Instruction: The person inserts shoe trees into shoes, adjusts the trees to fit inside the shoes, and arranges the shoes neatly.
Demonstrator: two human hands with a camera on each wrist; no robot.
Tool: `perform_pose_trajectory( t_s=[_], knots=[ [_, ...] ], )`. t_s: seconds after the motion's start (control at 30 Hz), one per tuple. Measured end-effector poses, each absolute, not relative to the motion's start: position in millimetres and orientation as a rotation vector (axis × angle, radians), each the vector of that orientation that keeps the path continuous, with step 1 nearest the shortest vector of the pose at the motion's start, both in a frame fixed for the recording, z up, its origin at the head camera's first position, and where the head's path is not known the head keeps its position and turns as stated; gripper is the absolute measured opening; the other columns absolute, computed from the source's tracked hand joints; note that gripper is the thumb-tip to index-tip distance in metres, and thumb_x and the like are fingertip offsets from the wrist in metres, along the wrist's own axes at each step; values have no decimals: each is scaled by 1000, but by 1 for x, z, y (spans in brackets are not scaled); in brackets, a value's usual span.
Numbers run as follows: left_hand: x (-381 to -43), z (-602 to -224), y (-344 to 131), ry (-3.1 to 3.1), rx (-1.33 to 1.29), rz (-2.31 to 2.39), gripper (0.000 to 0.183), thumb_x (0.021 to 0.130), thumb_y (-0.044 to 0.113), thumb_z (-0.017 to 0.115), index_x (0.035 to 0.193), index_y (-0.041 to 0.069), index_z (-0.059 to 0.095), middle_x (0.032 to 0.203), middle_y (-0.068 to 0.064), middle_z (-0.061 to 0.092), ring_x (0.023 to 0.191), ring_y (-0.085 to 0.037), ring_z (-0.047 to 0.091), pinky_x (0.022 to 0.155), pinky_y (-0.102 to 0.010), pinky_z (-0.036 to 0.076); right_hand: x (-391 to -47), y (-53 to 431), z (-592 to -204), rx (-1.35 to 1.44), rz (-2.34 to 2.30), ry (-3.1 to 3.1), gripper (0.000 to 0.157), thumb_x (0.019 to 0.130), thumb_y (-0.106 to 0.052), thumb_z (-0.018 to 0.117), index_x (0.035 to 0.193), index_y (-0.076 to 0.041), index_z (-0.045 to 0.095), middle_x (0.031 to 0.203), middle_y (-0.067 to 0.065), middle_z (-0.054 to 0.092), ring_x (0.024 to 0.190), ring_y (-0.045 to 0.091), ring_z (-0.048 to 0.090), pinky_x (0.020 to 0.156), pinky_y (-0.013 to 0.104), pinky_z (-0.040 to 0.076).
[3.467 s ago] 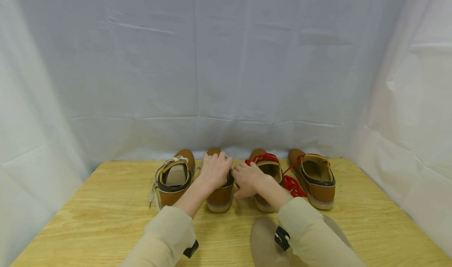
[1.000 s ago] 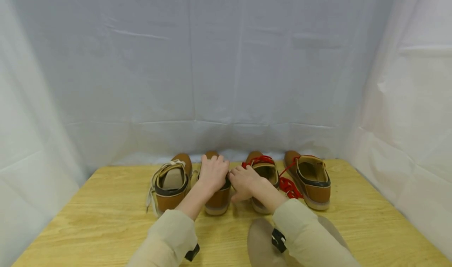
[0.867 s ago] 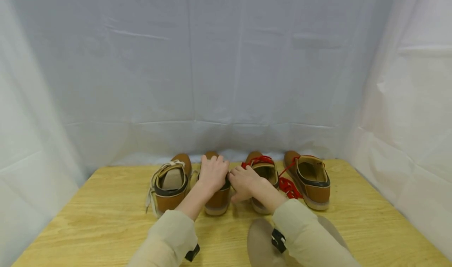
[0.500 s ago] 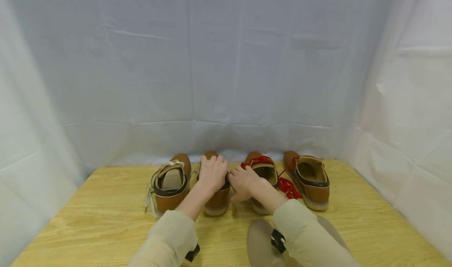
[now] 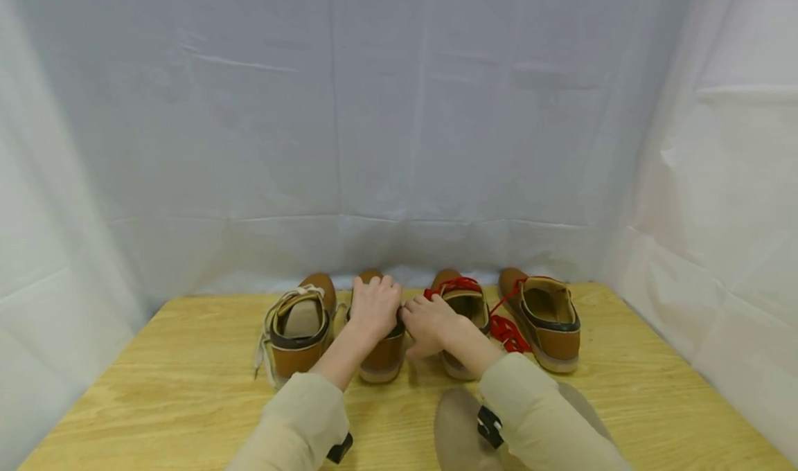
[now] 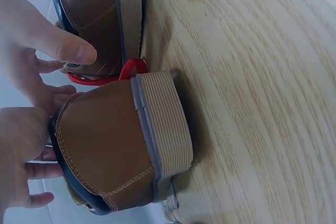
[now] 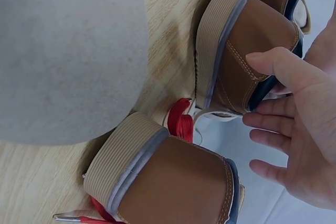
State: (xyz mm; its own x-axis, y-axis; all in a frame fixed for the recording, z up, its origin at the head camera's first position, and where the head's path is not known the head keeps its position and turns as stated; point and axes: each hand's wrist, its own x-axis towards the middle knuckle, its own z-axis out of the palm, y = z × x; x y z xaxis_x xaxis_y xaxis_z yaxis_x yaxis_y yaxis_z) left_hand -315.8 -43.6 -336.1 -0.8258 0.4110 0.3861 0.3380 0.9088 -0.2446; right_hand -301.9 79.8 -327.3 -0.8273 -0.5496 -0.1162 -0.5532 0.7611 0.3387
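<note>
Four brown leather shoes stand in a row at the back of the table. My left hand (image 5: 375, 308) lies over the top of the second shoe from the left (image 5: 382, 360). In the left wrist view the fingers (image 6: 44, 171) of the left hand reach past that shoe's dark collar (image 6: 62, 156); the shoe hides what the thumb and index finger do. My right hand (image 7: 310, 129) is at the same shoe's right side, thumb and fingers apart. The shoe at far left (image 5: 302, 343) has pale laces. Nearest my right wrist is a shoe with red laces (image 5: 460, 366).
The far-right shoe (image 5: 557, 343) also has red laces, and a bundle of red lace (image 5: 511, 332) lies between the two right-hand shoes. My knees (image 5: 458, 429) show at the front of the wooden table (image 5: 168, 388). White cloth (image 5: 386, 125) encloses the back and sides.
The view has shifted slightly, so the shoes appear a little lower and farther left. Both hands keep nearly the same pose around the second shoe.
</note>
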Motion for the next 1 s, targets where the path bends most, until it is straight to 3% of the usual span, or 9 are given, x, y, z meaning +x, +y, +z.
perform_pose_trajectory(
  t_s=[0.57, 0.83, 0.9, 1.0],
  knots=[
    [-314, -334, -45, -2618, -563, 237, 9, 86, 20, 65, 87, 11, 63, 84, -7, 54, 82, -26, 54, 76, -50, 41, -302, 83, -326, -919, 505, 2922, 68, 80, -52, 64, 132, -11, 48, 131, 4, 47, 120, 22, 41, 96, 43, 36],
    [-311, -331, -43, -2682, -583, 184, 11, 90, 18, 59, 95, 9, 64, 90, -7, 57, 89, -26, 54, 79, -47, 40, -299, 95, -316, -874, 263, 2869, 62, 87, -43, 59, 138, -10, 44, 143, 9, 38, 130, 25, 34, 100, 43, 34],
    [-309, -331, -42, -2685, -598, 168, 12, 90, 18, 57, 96, 9, 64, 90, -6, 58, 89, -25, 54, 79, -46, 41, -297, 100, -312, -877, 176, 2851, 57, 88, -39, 59, 135, -10, 48, 141, 9, 41, 125, 24, 42, 97, 40, 38],
    [-306, -331, -41, -2677, -637, 135, 13, 89, 20, 60, 95, 9, 64, 89, -5, 60, 88, -24, 55, 77, -43, 41, -294, 109, -304, -917, 29, 2827, 40, 89, -33, 60, 123, -11, 59, 117, 6, 60, 98, 17, 58, 83, 33, 46]
  ],
)
